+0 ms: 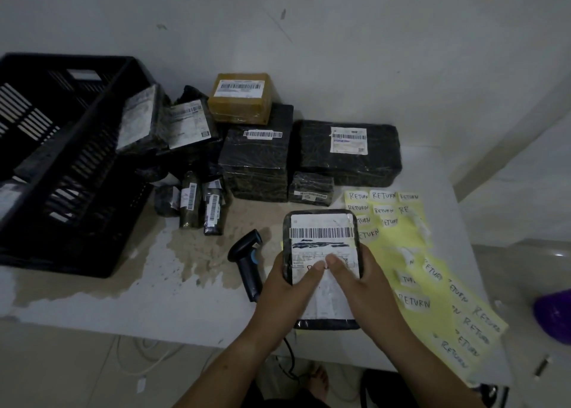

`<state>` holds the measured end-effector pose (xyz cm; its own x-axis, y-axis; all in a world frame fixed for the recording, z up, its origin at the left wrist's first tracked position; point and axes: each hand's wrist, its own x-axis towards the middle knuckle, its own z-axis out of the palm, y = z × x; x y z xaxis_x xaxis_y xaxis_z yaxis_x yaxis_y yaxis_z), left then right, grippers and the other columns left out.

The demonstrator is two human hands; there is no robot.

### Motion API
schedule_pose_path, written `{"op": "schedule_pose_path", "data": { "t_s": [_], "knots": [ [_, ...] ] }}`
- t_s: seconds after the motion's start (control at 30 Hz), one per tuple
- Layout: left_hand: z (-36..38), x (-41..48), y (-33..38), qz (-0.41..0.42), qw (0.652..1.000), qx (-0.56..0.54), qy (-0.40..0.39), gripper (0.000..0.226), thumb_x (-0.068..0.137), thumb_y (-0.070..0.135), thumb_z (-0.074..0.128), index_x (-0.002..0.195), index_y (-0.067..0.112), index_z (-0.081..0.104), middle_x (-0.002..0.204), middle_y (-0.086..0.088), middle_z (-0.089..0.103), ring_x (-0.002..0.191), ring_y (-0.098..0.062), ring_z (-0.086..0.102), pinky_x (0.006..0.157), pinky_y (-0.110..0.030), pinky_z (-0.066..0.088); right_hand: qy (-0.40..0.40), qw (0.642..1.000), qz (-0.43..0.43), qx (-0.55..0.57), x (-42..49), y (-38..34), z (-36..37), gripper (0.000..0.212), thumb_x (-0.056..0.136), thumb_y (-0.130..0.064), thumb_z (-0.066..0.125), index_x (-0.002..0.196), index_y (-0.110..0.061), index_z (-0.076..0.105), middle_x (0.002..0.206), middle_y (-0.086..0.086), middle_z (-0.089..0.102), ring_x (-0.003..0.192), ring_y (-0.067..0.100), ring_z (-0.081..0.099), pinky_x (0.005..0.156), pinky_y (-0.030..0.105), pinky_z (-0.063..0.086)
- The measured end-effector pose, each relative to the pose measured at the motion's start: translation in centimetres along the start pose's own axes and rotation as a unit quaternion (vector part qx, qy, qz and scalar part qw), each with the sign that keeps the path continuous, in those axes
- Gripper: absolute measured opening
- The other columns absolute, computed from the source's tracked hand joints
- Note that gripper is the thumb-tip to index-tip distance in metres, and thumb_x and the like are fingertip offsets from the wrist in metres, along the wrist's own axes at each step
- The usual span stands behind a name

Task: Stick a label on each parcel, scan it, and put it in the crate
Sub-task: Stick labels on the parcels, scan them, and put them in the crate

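While both thumbs press side by side on its white face, the parcel [323, 237] sits gripped at its edges by the left hand [287, 284] and right hand [361, 281], low over the near edge of the surface [154, 308]. Labelling looks to be the step in hand. The scanner [247, 259] lies untouched just left. Many wrapped parcels [256, 157] wait beside the crate [102, 111], so most work seems left.

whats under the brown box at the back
The brown box sits on the rear of a black-wrapped parcel with a barcode strip. What supports the box's left half is hidden by the box itself.
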<state>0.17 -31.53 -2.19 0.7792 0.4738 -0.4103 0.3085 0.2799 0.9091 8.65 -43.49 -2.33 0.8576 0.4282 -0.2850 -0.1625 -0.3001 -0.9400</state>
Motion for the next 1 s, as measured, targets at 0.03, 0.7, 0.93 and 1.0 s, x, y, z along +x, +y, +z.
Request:
{"op": "schedule_pose_path", "data": {
  "t_s": [0.03, 0.7, 0.93, 1.0],
  "knots": [
    [0.0, 0.1, -0.1, 0.003, 1.000, 0.010, 0.004, 0.042, 0.090, 0.042, 0.072, 0.130, 0.039, 0.060, 0.120, 0.019, 0.072, 0.107, 0.000, 0.069, 0.085, -0.017, 0.054, 0.001, 1.000, -0.004, -0.006, 0.0, 0.1, 0.1, 0.038, 0.088, -0.046, 0.064, 0.123, -0.036, 0.056, 0.111, -0.020, 0.069, 0.095, -0.003, 0.067, 0.081, 0.024, 0.056],
    [-0.6, 0.4, -0.1, 0.013, 0.986, 0.166, -0.007, 0.024, 0.098, 0.043, 0.063, 0.121, 0.048, 0.065, 0.112, 0.035, 0.069, 0.103, 0.017, 0.062, 0.079, 0.000, 0.044, -0.009, 0.996, -0.015, -0.091, 0.2, 0.8, -0.4, 0.026, 0.095, -0.041, 0.056, 0.119, -0.031, 0.054, 0.105, -0.017, 0.067, 0.087, -0.011, 0.063, 0.066, 0.008, 0.049],
    [-0.7, 0.8, 0.1, -0.002, 0.987, 0.160, -0.010, 0.019, 0.102, 0.051, 0.050, 0.117, 0.049, 0.062, 0.109, 0.031, 0.071, 0.101, 0.014, 0.064, 0.082, -0.008, 0.047, -0.003, 0.991, -0.023, -0.128, 0.8, 0.3, -0.9, 0.026, 0.100, -0.044, 0.042, 0.122, -0.034, 0.050, 0.097, -0.014, 0.067, 0.078, -0.008, 0.064, 0.060, 0.011, 0.049],
    [-0.6, 1.0, 0.5, -0.004, 0.991, 0.131, -0.002, 0.024, 0.100, 0.055, 0.048, 0.118, 0.047, 0.063, 0.108, 0.028, 0.072, 0.099, 0.013, 0.065, 0.078, -0.005, 0.048, -0.002, 0.993, -0.026, -0.116, 0.9, 0.1, -0.8, 0.025, 0.100, -0.044, 0.044, 0.121, -0.033, 0.052, 0.096, -0.012, 0.068, 0.078, -0.006, 0.065, 0.060, 0.013, 0.050]
  ]
}}
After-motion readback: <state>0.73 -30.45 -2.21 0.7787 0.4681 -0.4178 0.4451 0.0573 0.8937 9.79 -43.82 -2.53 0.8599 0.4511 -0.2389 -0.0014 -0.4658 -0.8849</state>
